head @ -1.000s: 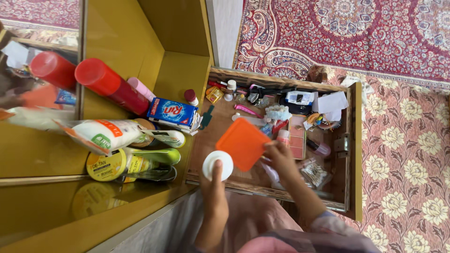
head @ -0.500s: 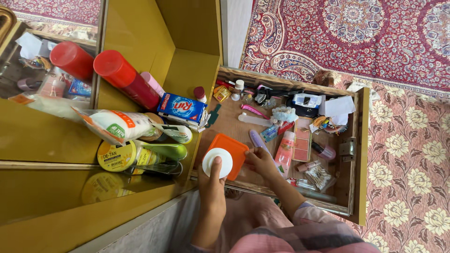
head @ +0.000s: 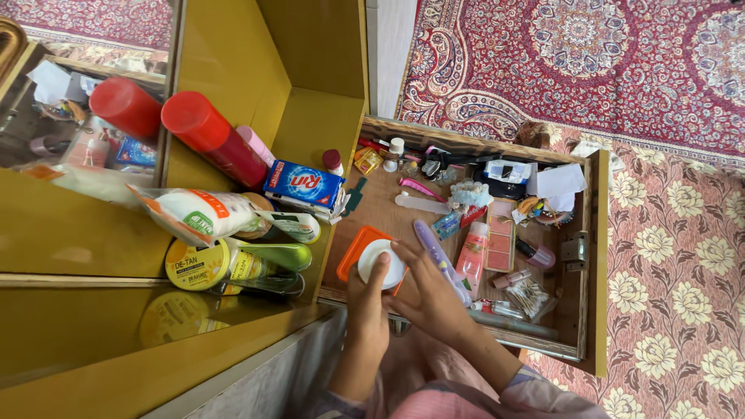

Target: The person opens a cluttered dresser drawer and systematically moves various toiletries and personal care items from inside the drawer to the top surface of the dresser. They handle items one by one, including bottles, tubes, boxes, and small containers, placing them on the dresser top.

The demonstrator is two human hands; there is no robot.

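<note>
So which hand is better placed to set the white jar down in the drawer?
Left, probably. The left hand already grips the white jar right over the orange lid in the drawer. The right hand only rests beside it.

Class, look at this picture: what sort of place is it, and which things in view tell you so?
Probably a bedroom or dressing corner at home: a wooden drawer full of cosmetics, a mirror beside a yellow shelf of toiletries, and patterned carpets on the floor.
</note>
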